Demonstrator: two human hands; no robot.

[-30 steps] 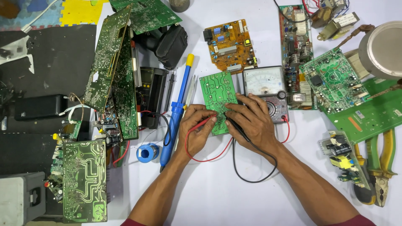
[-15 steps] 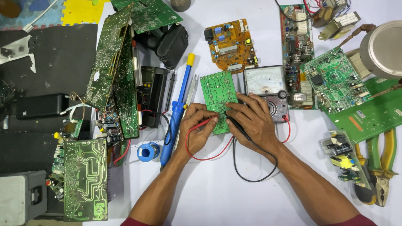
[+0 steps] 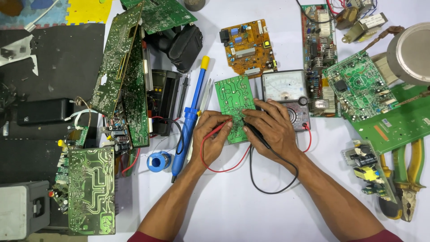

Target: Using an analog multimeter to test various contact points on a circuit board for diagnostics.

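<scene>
**Two probes on a green board**

Your left hand (image 3: 214,134) pinches the red probe (image 3: 220,128) between closed fingers, its tip pressed to the solder side of the small green circuit board (image 3: 234,96) that lies flat on the white table (image 3: 233,206) in front of you. Your right hand (image 3: 271,127) is closed around the black probe (image 3: 257,136), which also meets the lower half of the same board. Both hands rest partly on the board's near end, almost touching each other.

The red lead (image 3: 224,169) loops below your left wrist, and the black lead (image 3: 268,190) curls in a wide arc under your right forearm. Just to the right of the board, touching your right hand, sits the analogue multimeter (image 3: 285,89) with its white dial face; you cannot tell from this view where its needle stands.

Left of the board lies a blue soldering iron with a yellow end (image 3: 191,116), pointing toward you, with a blue spool of solder (image 3: 158,161) near its tip. An orange circuit board (image 3: 247,45) lies beyond the green one. Larger green boards (image 3: 358,85) crowd the right side, and yellow-handled pliers (image 3: 410,179) lie at the far right edge.
</scene>
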